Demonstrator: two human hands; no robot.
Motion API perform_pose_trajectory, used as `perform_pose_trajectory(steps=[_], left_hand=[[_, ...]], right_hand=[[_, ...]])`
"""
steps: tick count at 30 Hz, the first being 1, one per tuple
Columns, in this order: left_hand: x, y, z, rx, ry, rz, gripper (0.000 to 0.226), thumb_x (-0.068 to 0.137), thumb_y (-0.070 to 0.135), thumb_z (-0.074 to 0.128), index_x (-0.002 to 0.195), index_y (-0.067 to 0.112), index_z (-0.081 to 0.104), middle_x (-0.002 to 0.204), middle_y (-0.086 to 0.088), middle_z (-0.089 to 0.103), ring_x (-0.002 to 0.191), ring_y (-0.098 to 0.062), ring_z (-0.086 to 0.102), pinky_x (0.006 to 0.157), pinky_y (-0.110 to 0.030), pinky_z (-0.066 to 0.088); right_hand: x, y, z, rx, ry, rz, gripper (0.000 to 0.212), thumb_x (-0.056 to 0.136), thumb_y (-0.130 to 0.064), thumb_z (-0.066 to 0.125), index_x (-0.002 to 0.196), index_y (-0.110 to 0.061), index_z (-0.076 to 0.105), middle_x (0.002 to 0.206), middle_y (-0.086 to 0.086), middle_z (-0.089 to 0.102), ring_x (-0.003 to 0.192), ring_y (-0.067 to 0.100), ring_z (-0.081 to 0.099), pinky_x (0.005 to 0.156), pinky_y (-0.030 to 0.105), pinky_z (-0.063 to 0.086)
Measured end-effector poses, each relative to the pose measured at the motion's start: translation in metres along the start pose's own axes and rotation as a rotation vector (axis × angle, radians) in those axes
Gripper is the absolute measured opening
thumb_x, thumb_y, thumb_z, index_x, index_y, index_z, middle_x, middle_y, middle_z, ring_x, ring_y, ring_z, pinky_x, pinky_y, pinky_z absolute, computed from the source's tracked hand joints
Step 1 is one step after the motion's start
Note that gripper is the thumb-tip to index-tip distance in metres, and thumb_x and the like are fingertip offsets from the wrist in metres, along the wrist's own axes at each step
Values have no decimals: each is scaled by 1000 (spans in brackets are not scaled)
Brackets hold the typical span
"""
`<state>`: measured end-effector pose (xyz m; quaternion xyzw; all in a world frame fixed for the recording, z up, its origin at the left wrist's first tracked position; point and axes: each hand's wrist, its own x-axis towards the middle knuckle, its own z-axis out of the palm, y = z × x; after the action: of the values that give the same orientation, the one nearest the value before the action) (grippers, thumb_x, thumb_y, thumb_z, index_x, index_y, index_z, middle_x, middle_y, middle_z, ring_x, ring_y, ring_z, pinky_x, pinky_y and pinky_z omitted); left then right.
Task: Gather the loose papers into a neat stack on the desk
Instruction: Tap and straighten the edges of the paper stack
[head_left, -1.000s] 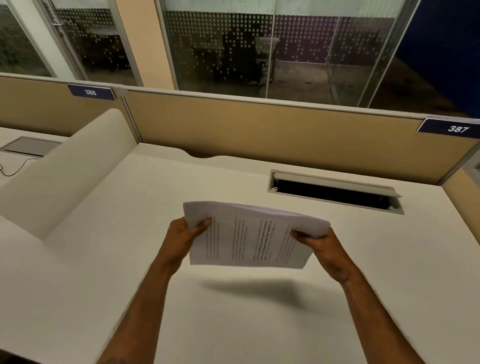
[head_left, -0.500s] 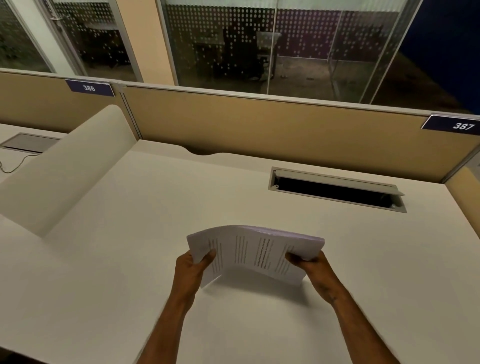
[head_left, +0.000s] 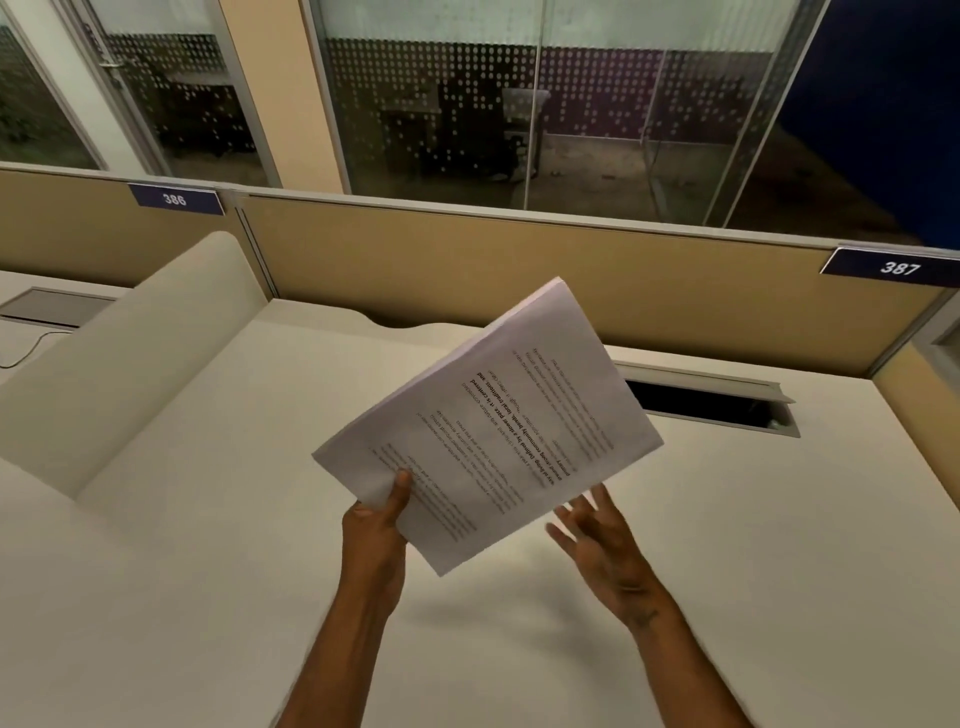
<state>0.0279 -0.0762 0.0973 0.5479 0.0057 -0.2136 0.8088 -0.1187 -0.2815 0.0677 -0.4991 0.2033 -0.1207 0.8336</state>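
My left hand (head_left: 375, 525) pinches the papers (head_left: 488, 431) at their seven-o'clock corner, aloft over the desk (head_left: 208, 519), long axis toward one o'clock. Right hand (head_left: 602, 545) splayed, empty, just below their edge.

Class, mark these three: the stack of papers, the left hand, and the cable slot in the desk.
stack of papers (head_left: 498, 431), head view, printed top sheet.
left hand (head_left: 375, 530), head view, back of hand.
cable slot (head_left: 701, 405), head view, dark opening.

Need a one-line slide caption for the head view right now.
Left hand holds the paper stack tilted above the white desk; right hand open beside it, not gripping.
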Motion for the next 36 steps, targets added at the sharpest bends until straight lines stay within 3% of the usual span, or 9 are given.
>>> perform_pose_trajectory(steps=[4,8,11,12,16,20,24,27,36], left_hand=[[-14,-16,9,-163,23,-79,28,90,18,63,118,15,66,112,-5,74,100,-22,68,79,-36,61],[-22,-28,-5,-133,40,-179,41,80,26,74,118,13,64,122,-12,71,104,-26,67,83,-38,62],[-8,-14,-31,38,56,-115,109,41,49,97,136,16,54,126,-6,69,120,-28,62,97,-43,52],[-1,-5,-37,139,51,-65,119,42,45,97,145,20,44,135,-5,63,127,-26,57,105,-44,47],[18,23,-28,547,-164,114,110,65,34,87,155,37,25,151,14,45,135,-7,44,112,-38,35],[20,35,0,481,-273,141,51,67,25,85,116,27,70,111,3,77,99,-26,74,78,-36,62],[16,26,2,424,-217,172,16,74,25,78,89,25,80,92,-3,81,81,-27,75,72,-40,63],[13,2,-11,372,-146,102,13,77,15,83,83,26,81,88,-2,81,80,-19,74,69,-28,60],[8,-21,-19,410,-121,25,13,85,18,76,97,22,78,95,1,80,88,-23,75,75,-32,62]], right_hand=[[13,-21,40,143,35,-123,51,92,-7,62,138,-27,51,135,9,64,124,29,61,101,45,53],[13,-36,50,53,163,-166,33,87,-11,66,115,-28,66,113,6,75,103,26,72,84,43,61],[11,-46,48,-135,202,-168,31,71,-34,82,100,-29,74,105,4,77,97,26,73,83,46,60],[12,-48,46,-196,206,-161,28,70,-34,82,97,-29,75,103,3,78,95,26,74,83,47,60],[14,-50,42,-355,165,-127,15,85,-16,73,96,-26,75,96,-2,79,92,26,73,79,40,60],[16,-49,42,-422,118,-115,20,88,-16,71,106,-24,72,101,-2,78,93,24,72,78,38,61],[15,-48,39,-416,84,-124,23,89,-19,69,109,-31,71,102,-6,77,90,16,72,71,26,61],[16,-30,34,-420,94,-71,25,89,-20,70,113,-26,72,104,-2,77,95,18,72,70,24,59],[16,-11,30,-389,113,-26,19,89,-20,69,106,-29,72,102,-5,78,92,14,72,69,23,59]])
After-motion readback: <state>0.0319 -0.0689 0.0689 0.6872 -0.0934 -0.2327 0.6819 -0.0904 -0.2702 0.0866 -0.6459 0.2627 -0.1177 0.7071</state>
